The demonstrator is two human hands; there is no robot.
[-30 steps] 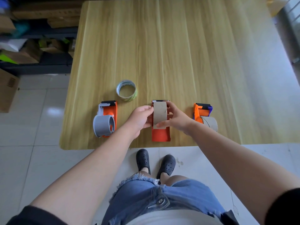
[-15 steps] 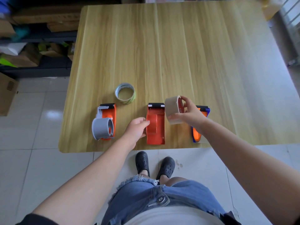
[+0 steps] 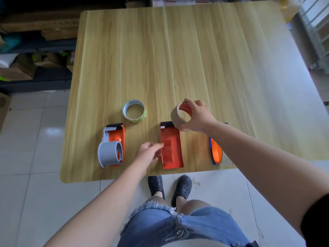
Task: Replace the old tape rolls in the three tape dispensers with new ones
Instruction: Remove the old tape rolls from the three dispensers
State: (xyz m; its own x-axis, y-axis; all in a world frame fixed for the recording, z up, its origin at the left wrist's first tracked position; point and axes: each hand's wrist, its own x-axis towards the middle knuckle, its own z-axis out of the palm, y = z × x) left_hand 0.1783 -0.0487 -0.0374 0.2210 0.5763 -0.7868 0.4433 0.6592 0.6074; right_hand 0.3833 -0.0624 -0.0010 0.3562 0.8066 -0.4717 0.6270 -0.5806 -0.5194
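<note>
Three tape dispensers lie in a row near the table's front edge. The middle red dispenser (image 3: 171, 148) has no roll on it. My right hand (image 3: 199, 116) grips a brown tape roll (image 3: 179, 116) just above and beyond that dispenser's far end. My left hand (image 3: 148, 154) touches the red dispenser's left side with loosely bent fingers. The left dispenser (image 3: 114, 145) is orange with a bare grey hub. The right dispenser (image 3: 216, 152), orange and blue, is partly hidden by my right forearm. A pale green-edged tape roll (image 3: 134, 111) lies flat beyond the left dispenser.
The wooden table (image 3: 195, 59) stretches far back behind the dispensers. Shelves with cardboard boxes (image 3: 35, 50) stand to the left on the tiled floor. My feet in black clogs (image 3: 169, 188) are under the front edge.
My right hand lifted the brown roll off the red dispenser and carried it up and to the right. My left hand slid from the roll down to the dispenser's left side.
</note>
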